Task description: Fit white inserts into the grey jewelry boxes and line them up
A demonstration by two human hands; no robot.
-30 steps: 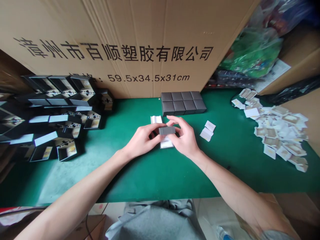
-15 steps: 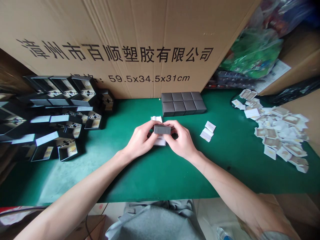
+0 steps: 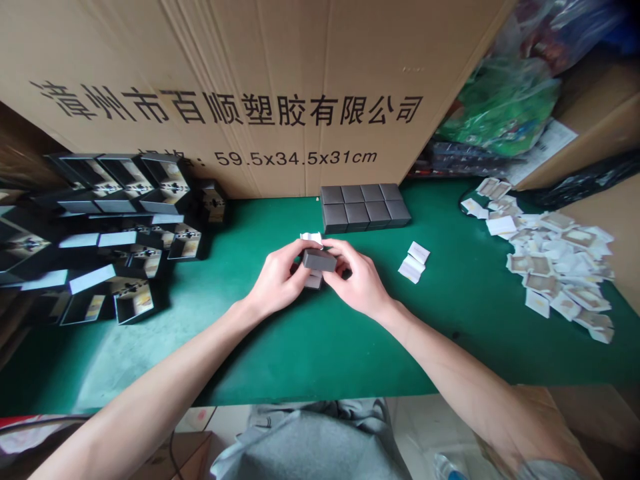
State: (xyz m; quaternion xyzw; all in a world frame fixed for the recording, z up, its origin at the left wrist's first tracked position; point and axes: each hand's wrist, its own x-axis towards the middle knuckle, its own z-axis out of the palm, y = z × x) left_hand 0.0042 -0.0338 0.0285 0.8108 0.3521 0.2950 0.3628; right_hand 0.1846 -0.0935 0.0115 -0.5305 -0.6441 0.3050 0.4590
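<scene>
Between both hands, above the middle of the green table, is a small dark grey box (image 3: 320, 261), tilted with one side toward me. My left hand (image 3: 280, 275) grips its left end with thumb and fingers. On the right end, my right hand (image 3: 361, 275) pinches it the same way. Under and behind the box lie white folded pieces (image 3: 311, 237), partly hidden by the hands and the box. Just beyond, closed dark grey boxes (image 3: 366, 205) stand packed together in two rows.
Many open dark boxes (image 3: 135, 297) are stacked at the left. A folded white insert (image 3: 415, 262) lies right of my hands, and a heap of white inserts (image 3: 563, 257) covers the far right. A large cardboard carton (image 3: 280, 53) walls off the table's back.
The small box has tilted and turned slightly in my fingers, so more of its top shows. Both hands stay in nearly the same place.
</scene>
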